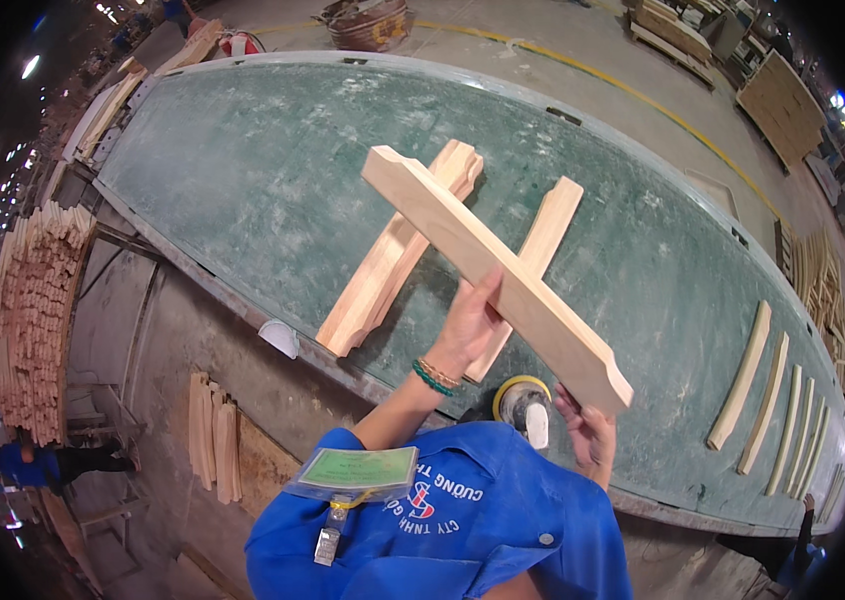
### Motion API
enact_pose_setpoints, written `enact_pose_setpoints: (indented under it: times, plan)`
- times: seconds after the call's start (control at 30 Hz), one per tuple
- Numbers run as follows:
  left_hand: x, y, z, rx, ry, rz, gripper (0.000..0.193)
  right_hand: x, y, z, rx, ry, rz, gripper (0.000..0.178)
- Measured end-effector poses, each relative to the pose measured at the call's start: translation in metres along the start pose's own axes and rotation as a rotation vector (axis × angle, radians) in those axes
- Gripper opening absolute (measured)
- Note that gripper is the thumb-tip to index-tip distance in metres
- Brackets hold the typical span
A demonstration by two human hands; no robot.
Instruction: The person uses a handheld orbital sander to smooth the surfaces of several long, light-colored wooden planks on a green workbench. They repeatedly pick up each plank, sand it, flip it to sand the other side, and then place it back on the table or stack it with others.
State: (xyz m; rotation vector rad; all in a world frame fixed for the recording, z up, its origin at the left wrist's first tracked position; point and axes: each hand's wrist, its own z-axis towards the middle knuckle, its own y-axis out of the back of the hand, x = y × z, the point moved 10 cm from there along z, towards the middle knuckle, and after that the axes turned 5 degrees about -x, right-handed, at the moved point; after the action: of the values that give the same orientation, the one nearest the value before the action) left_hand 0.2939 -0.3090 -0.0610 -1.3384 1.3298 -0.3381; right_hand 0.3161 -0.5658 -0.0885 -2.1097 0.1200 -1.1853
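A pale wooden board [493,265] with shaped ends is held up at a slant above the green worktable [273,170]. My left hand [473,318] grips its near edge around the middle, thumb on the upper face. My right hand [588,428] is closed on the board's lower right end, its fingers partly hidden by the wood. Beneath lie a pair of similar boards [383,270] side by side on the left and a single board [551,232] on the right. Close to my body stands a round sander [525,408] with a yellow rim, between my two hands.
Several thin curved wooden strips [743,375] lie across the table's right end. A tall wood stack [38,320] stands left, with more pieces [215,440] nearer below the table edge. Other people [793,555] are partly visible at lower right and lower left. A rusty drum [368,25] stands beyond the table.
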Motion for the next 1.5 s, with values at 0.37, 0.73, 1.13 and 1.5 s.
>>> enact_pose_setpoints:
  times: [0.37, 0.73, 1.13, 1.5]
  plan:
    - [-0.033, 0.013, -0.022, 0.061, -0.099, 0.256, 0.054, -0.054, 0.004, 0.008, -0.062, -0.213, 0.061, 0.058]
    - [-0.061, 0.028, 0.018, -0.071, -0.236, 0.623, 0.053, -0.032, 0.023, 0.002, -0.222, -0.083, -0.510, 0.057]
    - [0.048, 0.069, 0.126, -0.005, -0.129, 0.914, 0.044, -0.013, 0.060, -0.034, -0.403, -0.007, -0.500, 0.045]
    - [0.049, 0.061, 0.142, -0.047, -0.198, 1.620, 0.064, -0.031, 0.065, -0.047, -0.452, -0.009, -0.529, 0.045]
